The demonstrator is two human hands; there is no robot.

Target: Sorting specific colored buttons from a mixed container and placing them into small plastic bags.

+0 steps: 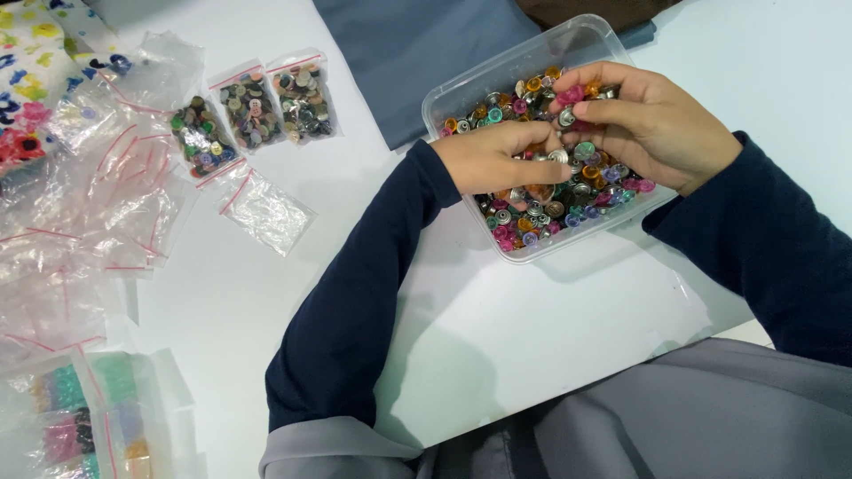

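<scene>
Left hand (497, 158) curled, fingers down among buttons (568, 208) in clear tub (497, 75) | right hand (648, 124) over same tub, pinched pink button (569, 94)

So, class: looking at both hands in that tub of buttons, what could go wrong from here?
1. The tub lies near the table edge; a nudge from either hand could tip it.
2. The right hand pinches small buttons; they could slip and scatter.
3. The left hand hides some.
</scene>
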